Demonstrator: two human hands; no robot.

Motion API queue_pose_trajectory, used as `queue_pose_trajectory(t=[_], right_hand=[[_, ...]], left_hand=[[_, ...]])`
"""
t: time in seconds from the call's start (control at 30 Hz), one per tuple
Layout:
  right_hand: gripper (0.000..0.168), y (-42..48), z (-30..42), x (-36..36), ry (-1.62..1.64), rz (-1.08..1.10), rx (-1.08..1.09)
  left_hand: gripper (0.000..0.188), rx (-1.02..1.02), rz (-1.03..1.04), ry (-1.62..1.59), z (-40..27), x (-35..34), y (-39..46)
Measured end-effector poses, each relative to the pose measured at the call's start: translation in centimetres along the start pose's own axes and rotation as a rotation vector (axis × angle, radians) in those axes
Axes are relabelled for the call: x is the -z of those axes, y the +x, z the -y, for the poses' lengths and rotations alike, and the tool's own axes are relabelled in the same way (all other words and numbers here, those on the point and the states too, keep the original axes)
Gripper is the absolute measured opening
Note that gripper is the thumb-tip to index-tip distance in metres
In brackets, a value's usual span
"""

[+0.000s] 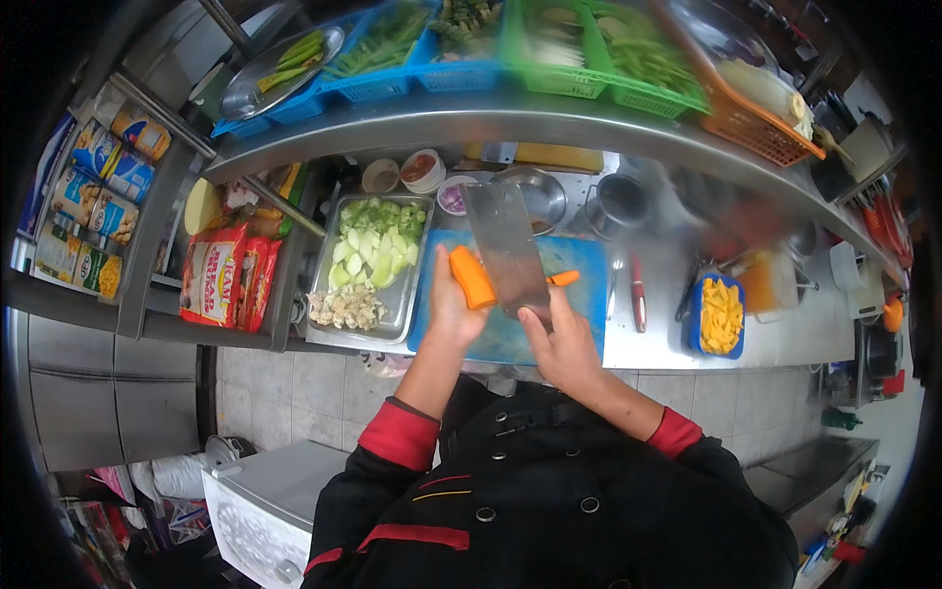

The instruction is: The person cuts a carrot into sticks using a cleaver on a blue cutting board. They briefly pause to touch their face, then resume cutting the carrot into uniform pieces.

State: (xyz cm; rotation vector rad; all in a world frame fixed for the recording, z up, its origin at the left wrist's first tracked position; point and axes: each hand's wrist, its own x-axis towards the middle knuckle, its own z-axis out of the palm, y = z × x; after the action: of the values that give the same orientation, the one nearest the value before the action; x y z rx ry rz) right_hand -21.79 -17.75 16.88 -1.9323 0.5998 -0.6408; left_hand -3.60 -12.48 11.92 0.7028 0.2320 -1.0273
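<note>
My left hand point(455, 309) holds a thick peeled carrot piece point(472, 278) over the left half of a blue cutting board point(567, 331). In my right hand point(563, 342) is a broad cleaver point(508, 243), its wide blade pointing away from me beside the carrot. Whether the blade touches the carrot I cannot tell. A thin orange carrot end point(564, 277) shows just past my right fingers, on the board. Left of the board, a steel tray point(401, 327) carries chopped green vegetable, pale green slices and cauliflower-like pieces.
Right of the board lie a spoon point(614, 283), a red-handled peeler or knife point(638, 294) and a blue container point(694, 342) of yellow chunks. Behind stand a steel bowl point(556, 195), a dark pot point(620, 206) and small bowls. A steel shelf point(471, 125) with vegetable baskets overhangs the counter.
</note>
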Motion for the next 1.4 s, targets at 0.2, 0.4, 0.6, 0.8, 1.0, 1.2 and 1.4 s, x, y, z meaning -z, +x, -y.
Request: queue_pose_trajectory(t=[0.2, 0.4, 0.6, 0.8, 1.0, 1.2, 1.4], right_hand=[[0.031, -0.4, 1.6, -0.1, 0.01, -0.023, 0.04], [0.034, -0.7, 2.3, -0.1, 0.025, -0.035, 0.036], [0.036, -1.2, 2.0, -0.5, -0.03, -0.053, 0.073], [0.037, -1.5, 2.5, -0.7, -0.054, -0.082, 0.139], [0.037, -1.5, 3.5, 0.0, -0.075, -0.052, 0.158], [0.039, -1.8, 4.2, 0.5, -0.062, -0.044, 0.191], [0.041, -2.0, 3.5, 0.5, -0.093, -0.083, 0.31]], left_hand=[[0.056, -0.102, -0.016, 0.026, -0.1, -1.7, -2.0], [0.052, -0.159, 0.015, 0.001, -0.2, -1.6, -2.4], [0.057, -0.263, 0.099, 0.046, 0.5, -2.0, -3.1], [0.059, -0.377, 0.156, 0.156, 0.4, -3.2, -4.2], [0.066, -0.416, 0.327, 0.345, -1.0, -2.9, -4.9], [0.072, -0.699, 0.259, 0.782, -2.0, -2.5, -5.5], [0.074, -0.875, 0.325, 0.864, -2.6, -4.5, -6.9]])
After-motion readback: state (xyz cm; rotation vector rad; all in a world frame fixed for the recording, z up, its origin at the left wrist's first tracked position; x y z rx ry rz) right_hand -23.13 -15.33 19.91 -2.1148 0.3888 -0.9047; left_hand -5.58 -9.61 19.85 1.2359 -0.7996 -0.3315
